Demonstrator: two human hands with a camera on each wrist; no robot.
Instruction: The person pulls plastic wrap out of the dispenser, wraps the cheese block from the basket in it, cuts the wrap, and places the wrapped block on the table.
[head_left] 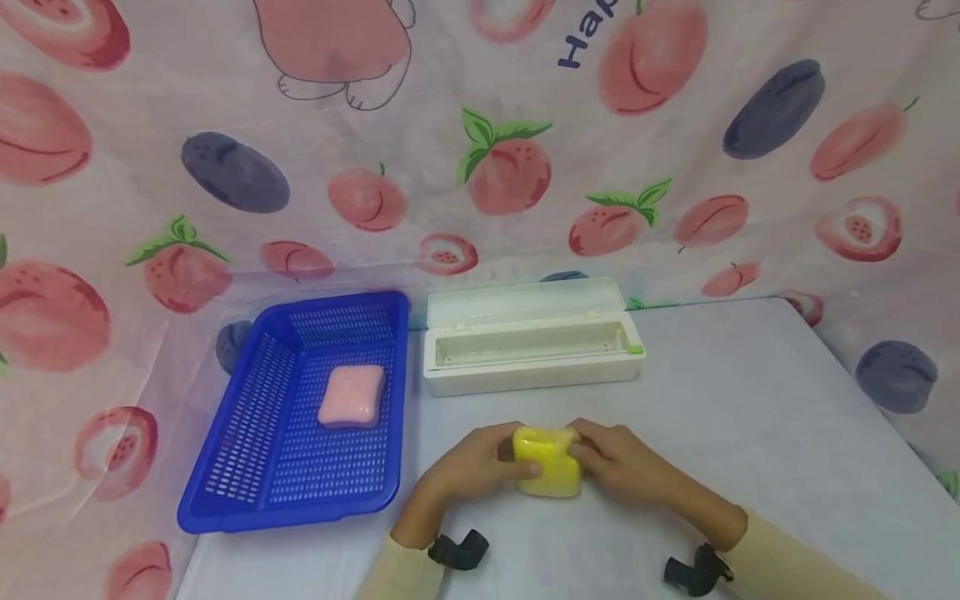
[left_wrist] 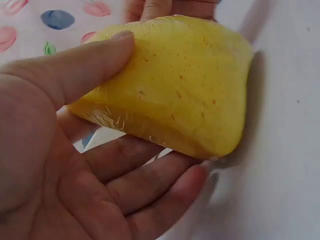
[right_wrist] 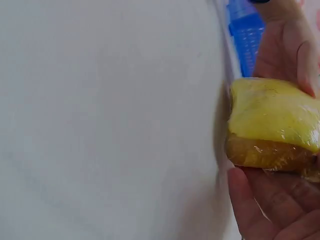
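Both hands hold a yellow soap bar (head_left: 551, 467) wrapped in clear film, just above the table's near middle. My left hand (head_left: 480, 457) grips its left side, thumb on the upper face and fingers beneath, as the left wrist view shows. On the opposite side, my right hand (head_left: 626, 460) pinches the bar; the right wrist view shows its fingers (right_wrist: 280, 200) under the lower edge. The film looks shiny and creased along the bar's side (left_wrist: 150, 132). A pink soap bar (head_left: 351, 396) lies in the blue plastic basket (head_left: 217, 467) to the left.
Behind the hands stands a long white box (head_left: 532, 379) with its lid (head_left: 525, 302) raised and a small green piece (head_left: 635, 349) at its right end. A fruit-print cloth (head_left: 420, 133) hangs behind the white-covered table (head_left: 750, 400). Black bands with mounts (head_left: 459, 550) circle both wrists.
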